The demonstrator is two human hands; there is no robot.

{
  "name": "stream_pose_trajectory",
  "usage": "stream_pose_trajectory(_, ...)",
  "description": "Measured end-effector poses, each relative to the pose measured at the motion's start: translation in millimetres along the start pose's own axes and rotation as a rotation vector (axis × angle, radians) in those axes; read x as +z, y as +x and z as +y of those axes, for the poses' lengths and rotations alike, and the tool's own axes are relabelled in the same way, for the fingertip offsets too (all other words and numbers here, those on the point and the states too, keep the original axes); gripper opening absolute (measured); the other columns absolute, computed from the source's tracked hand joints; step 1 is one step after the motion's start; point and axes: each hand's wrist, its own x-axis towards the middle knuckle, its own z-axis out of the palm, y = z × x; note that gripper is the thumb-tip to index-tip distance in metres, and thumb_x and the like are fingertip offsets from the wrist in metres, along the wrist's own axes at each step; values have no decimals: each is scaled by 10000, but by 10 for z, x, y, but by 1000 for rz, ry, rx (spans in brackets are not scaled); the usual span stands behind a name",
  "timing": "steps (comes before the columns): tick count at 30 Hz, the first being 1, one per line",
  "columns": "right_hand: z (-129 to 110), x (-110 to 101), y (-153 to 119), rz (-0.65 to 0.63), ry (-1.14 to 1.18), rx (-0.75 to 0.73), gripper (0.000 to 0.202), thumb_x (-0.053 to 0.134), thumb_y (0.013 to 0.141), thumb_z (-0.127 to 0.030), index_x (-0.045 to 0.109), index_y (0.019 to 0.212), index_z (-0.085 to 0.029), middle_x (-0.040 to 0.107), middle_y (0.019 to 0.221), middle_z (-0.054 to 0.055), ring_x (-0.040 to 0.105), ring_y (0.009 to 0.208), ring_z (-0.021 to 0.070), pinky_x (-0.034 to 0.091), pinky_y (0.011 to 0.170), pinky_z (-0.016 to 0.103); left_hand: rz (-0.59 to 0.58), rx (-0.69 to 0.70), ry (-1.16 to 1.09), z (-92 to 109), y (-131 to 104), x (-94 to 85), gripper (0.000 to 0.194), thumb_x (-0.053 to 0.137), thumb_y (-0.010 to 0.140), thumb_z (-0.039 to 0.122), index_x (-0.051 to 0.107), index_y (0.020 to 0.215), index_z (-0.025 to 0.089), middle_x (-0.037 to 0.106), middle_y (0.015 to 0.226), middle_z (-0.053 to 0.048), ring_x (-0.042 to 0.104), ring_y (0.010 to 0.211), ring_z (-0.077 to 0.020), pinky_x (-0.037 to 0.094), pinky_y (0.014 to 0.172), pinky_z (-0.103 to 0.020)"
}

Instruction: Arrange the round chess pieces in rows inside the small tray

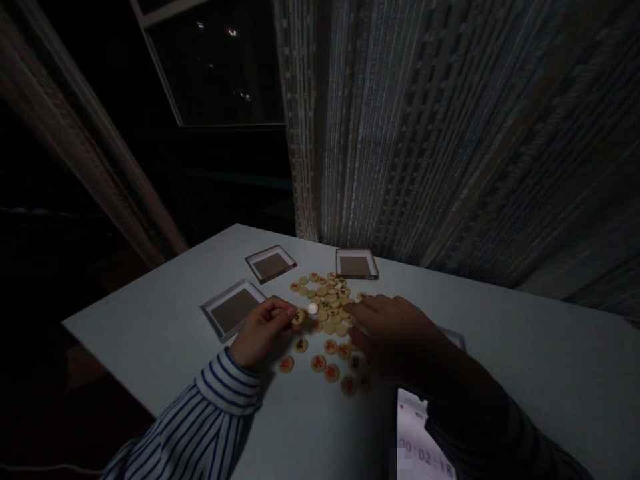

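Discs [329, 327] marked in red and black lie heaped mid-table between a person's two hands, with loose ones on the near side. The heap could scatter if the right hand [393, 327] drags across it, since its discs overlap and nothing fences them in; a weak pinch could let the held disc [299, 317] drop. The left hand [263, 330] is drawn to a narrow pinch, thumb and fingers gripping that black-marked piece. The right hand arches over the heap's right side, fingers loosely bent; whether it grips anything cannot be told. A left tray [235, 312] sits beside the left hand; a lit phone [417, 437] lies near right, partly hidden.
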Motion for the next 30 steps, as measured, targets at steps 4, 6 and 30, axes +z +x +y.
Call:
stream_pose_trajectory(4,6,-15,-15,33,14,-2,193,514,840,-211,607,1006,-177,641,951,74,579,848,211,373,686,327,-14,-30,-83,54,2,149,401,803,547,435,579,706,143,680,582,-10,609,518,-102,460,504,-187)
stream_pose_trajectory(6,15,-17,-23,43,16,1,179,509,846,-222,611,987,-178,645,946,75,588,845,216,383,685,332,-15,-50,-121,76,8,226,404,812,540,414,580,725,140,685,583,-18,612,504,-102,459,486,-177)
stream_pose_trajectory(30,400,-206,-157,159,40,155,343,477,860,-267,588,1170,-168,652,1062,108,596,965,256,456,822,397,23,-159,-497,258,139,1130,97,623,780,74,675,847,121,707,803,-42,670,739,-120,540,653,-183)
